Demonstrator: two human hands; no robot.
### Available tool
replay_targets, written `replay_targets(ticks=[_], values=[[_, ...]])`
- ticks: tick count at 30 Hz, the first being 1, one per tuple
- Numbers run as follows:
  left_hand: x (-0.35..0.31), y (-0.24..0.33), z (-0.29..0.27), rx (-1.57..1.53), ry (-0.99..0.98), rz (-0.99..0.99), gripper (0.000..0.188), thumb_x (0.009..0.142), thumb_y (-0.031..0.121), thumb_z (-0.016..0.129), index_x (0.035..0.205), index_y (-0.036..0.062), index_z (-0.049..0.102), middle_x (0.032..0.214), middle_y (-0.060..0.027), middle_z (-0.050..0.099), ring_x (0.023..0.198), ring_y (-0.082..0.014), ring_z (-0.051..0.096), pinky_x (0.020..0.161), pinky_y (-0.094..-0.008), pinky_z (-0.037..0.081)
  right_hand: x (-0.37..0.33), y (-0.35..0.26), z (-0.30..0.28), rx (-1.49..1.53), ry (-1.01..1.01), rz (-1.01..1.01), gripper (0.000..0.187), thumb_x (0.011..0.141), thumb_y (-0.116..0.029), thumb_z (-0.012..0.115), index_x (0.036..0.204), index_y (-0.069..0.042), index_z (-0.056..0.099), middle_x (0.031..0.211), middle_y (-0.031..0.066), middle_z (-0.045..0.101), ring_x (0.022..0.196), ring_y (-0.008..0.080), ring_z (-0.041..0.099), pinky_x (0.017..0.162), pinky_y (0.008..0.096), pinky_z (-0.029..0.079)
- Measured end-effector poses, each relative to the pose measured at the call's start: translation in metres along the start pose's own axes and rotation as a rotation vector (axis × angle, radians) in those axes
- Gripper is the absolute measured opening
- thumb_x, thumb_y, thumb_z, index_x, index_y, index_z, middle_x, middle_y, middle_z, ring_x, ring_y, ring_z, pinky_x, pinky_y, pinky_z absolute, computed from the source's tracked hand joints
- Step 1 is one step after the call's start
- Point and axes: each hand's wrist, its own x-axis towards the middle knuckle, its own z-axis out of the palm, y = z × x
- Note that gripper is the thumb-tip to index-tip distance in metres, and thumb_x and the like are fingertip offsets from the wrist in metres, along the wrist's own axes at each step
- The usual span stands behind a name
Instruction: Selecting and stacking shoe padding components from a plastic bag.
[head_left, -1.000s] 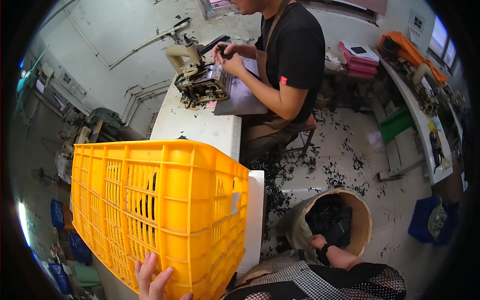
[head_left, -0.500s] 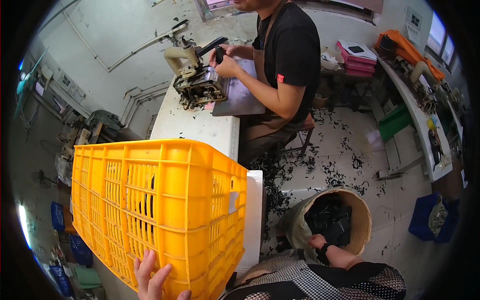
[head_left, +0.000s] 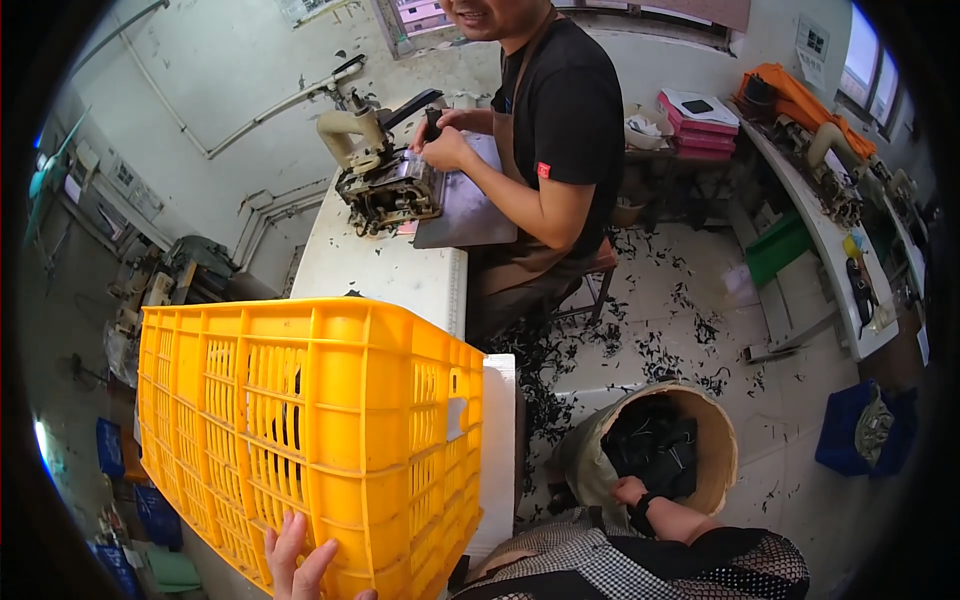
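That yellow crate [head_left: 365, 420] is ribbed plastic, faintly glossy; the table [head_left: 395, 283] looks smooth, the machine [head_left: 393, 198] dull metal, the checked garment [head_left: 625, 572] matt cloth.

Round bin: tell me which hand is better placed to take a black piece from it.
Probably the right: the right hand is by the near rim of the round bin, close to the black pieces, while the left hand is against the yellow crate.

From the wearer's head, the wide fisheye view looked steeply down and ahead over a black-and-white checked garment [head_left: 622, 565]. A slatted yellow plastic crate [head_left: 340, 450] stood closest to it; farther off, a co-worker in a black T-shirt [head_left: 570, 125] sat by a long white tabletop's [head_left: 385, 272] right edge.
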Motion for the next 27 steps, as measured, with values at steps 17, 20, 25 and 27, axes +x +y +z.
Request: replay_targets(ticks=[17,20,25,27], values=[[-0.005,-0.014,0.006,-0.034,0.012,0.006,0.05,0.075,0.034,0.066,0.11,-0.0009,0.058,0.127,-0.0281,0.048,0.125,-0.0458,0.04,0.107,-0.0544,0.019,0.002,0.008,0.003,0.036,0.001,0.011,0.023,0.073,-0.024,0.063,0.085,-0.006,0.072,0.069,0.0067,0.068,0.063,0.0162,0.067,0.063,0.0288,0.054],[-0.004,-0.001,-0.002,0.006,0.013,-0.026,0.046,0.078,0.017,0.064,0.12,0.0012,0.055,0.133,-0.0223,0.046,0.126,-0.0367,0.042,0.107,-0.0494,0.025,-0.004,-0.007,0.001,0.016,-0.018,-0.017,0.015,0.076,-0.012,0.063,0.083,0.0,0.069,0.074,0.0095,0.067,0.065,0.0182,0.066,0.059,0.0303,0.054],[-0.008,-0.018,-0.002,-0.029,0.011,-0.031,0.049,0.071,0.03,0.069,0.109,0.0019,0.06,0.127,-0.0247,0.05,0.122,-0.0427,0.044,0.106,-0.0525,0.023,-0.009,-0.016,-0.005,0.023,-0.012,-0.041,0.017,0.074,-0.015,0.065,0.08,0.001,0.068,0.067,0.01,0.065,0.062,0.0195,0.065,0.058,0.0343,0.052],[0.009,-0.025,0.006,-0.067,-0.004,0.04,0.051,0.066,0.026,0.072,0.111,0.0047,0.061,0.127,-0.0206,0.051,0.123,-0.0387,0.045,0.107,-0.0502,0.024,-0.003,0.007,-0.011,-0.036,0.039,-0.097,0.014,0.074,-0.014,0.065,0.08,-0.001,0.069,0.066,0.0092,0.065,0.059,0.0183,0.063,0.056,0.0348,0.05]])
